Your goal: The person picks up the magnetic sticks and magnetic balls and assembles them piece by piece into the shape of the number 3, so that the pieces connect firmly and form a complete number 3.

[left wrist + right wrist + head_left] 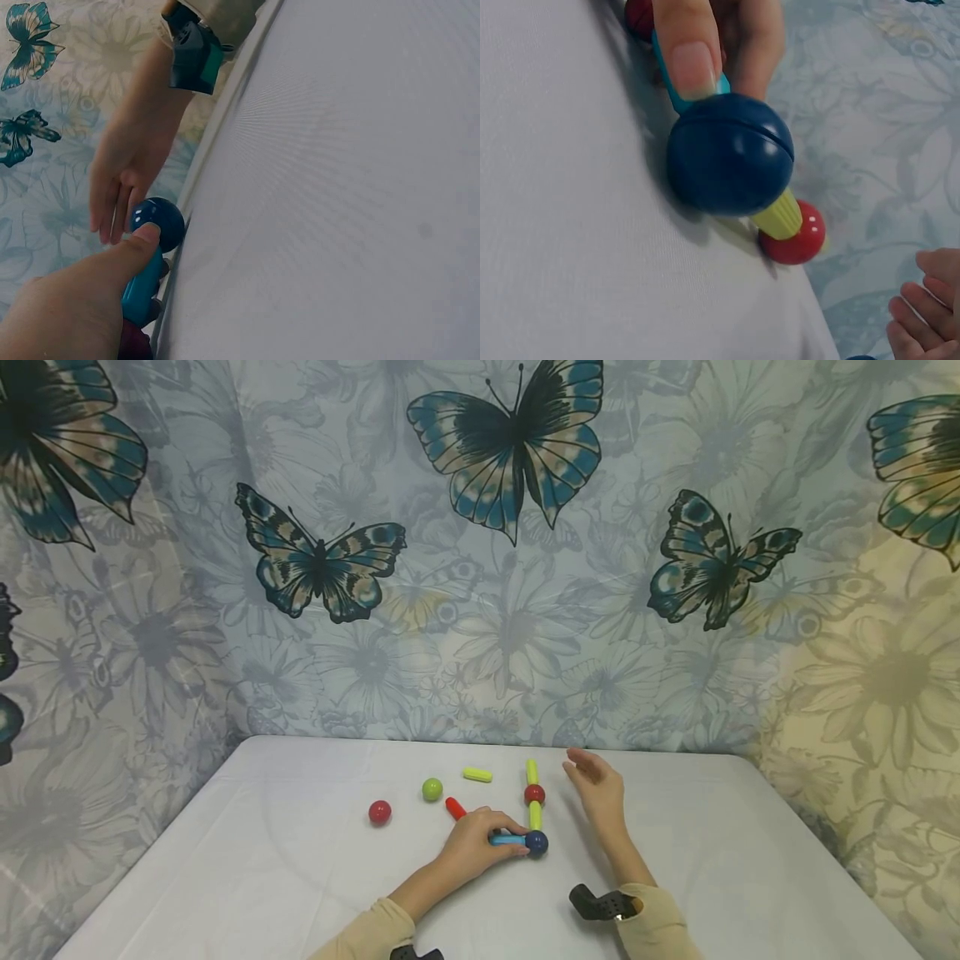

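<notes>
My left hand pinches a light blue rod between thumb and fingers. The rod meets a dark blue ball, which the thumb touches in the left wrist view. From that ball a row runs toward the back: a yellow-green rod, a red ball and another yellow-green rod. In the right wrist view the blue ball fills the middle, with its groove showing. My right hand is held right of the row, fingers relaxed, holding nothing.
Left of the row lie a loose yellow-green rod, a green ball and a red ball. A red rod is partly hidden behind my left hand. The white table ends at a butterfly-printed cloth.
</notes>
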A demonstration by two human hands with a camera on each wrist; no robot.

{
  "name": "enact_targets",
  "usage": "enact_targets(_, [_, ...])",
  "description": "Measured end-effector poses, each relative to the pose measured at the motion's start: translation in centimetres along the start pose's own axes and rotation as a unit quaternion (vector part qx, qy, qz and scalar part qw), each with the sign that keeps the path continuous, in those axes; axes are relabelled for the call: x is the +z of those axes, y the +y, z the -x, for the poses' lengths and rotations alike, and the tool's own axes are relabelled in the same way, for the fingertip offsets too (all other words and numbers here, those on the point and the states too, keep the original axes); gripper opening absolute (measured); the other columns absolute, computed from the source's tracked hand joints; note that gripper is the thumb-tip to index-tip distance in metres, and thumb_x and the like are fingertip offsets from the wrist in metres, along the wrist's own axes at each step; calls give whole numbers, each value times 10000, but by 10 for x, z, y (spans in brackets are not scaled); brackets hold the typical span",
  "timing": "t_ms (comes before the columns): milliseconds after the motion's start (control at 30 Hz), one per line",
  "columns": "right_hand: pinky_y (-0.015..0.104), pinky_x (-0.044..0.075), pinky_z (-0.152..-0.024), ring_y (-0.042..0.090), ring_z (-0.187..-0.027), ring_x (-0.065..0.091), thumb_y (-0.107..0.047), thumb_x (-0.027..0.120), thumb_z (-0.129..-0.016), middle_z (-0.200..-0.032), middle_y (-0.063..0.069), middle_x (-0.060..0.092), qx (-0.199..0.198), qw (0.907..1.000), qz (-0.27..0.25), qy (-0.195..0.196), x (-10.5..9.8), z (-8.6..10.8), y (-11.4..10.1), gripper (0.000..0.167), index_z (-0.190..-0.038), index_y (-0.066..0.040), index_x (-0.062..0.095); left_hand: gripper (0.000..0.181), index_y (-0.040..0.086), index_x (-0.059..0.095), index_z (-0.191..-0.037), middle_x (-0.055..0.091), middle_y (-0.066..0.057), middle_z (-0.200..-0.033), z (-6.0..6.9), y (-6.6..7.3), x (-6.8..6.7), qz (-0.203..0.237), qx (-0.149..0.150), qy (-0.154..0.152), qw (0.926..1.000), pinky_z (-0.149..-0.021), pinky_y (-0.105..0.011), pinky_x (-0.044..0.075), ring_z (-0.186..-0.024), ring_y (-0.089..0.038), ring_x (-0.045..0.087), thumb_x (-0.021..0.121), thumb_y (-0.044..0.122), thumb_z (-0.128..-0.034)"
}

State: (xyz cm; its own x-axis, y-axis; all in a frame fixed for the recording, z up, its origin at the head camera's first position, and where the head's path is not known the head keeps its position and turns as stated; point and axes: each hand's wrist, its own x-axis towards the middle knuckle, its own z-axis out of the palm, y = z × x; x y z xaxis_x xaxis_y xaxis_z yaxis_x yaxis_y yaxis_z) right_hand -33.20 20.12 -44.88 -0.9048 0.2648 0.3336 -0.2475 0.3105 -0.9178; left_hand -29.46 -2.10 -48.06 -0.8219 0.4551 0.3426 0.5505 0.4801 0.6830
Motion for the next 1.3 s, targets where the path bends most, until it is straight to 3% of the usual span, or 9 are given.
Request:
enact_targets(200, [269, 372, -1132, 267, -1341, 506, -93, 656, -924, -1343, 154, 608, -66, 9998, 71, 148, -7, -1, 4, 333, -1244, -7, 617, 253, 289, 767, -1009, 738, 170, -940, 0, 0, 0, -8, -69, 1, 10000, -638, -128, 425, -744, 45, 482, 798, 384, -776])
enact_targets(333, [372, 302, -1195, 299, -1402, 427, -72, 632, -931, -1394, 172, 559, -48, 9996, 245, 116, -12, -1, 8, 356, -1278, -5, 590, 253, 285, 768, -1003, 737, 167, -927, 1, 0, 1, -47, -4, 44, 10000, -620, -128, 417, -728, 45, 468, 797, 391, -775])
enact_targets(567, [397, 293, -1201, 341, -1403, 411, 3, 598, -912, -1407, 232, 530, 247, 9994, 253, -3, -17, 0, 16, 382, -1290, 42, 566, 259, 291, 767, -1004, 736, 172, -925, 1, 0, 2, -62, 10, 63, 10000, -615, -124, 410, -719, 45, 459, 795, 404, -773])
enact_targets(833, [475, 387, -1132, 425, -1337, 463, 26, 580, -842, -1379, 284, 527, 637, 9947, 801, -136, -20, 4, 19, 451, -1291, 59, 558, 260, 282, 768, -1009, 738, 166, -932, 1, 0, 2, -23, 37, 59, 10000, -617, -127, 414, -729, 45, 467, 796, 394, -775])
enact_targets(1100, [477, 443, -1080, 434, -1297, 503, 25, 570, -827, -1349, 290, 550, 635, 9933, 950, -163, -21, 5, 20, 459, -1284, 62, 566, 263, 290, 766, -1011, 736, 174, -938, 1, -1, 2, -12, 15, 27, 10000, -624, -127, 419, -734, 47, 471, 795, 401, -775])
enact_targets(1300, [488, 403, -1109, 456, -1325, 456, 47, 556, -812, -1367, 328, 508, 691, 9931, 919, -230, -21, 4, 21, 476, -1287, 72, 562, 258, 290, 767, -1010, 735, 174, -936, 1, 0, 2, 6, 11, 41, 10000, -637, -126, 431, -742, 48, 481, 797, 393, -775])
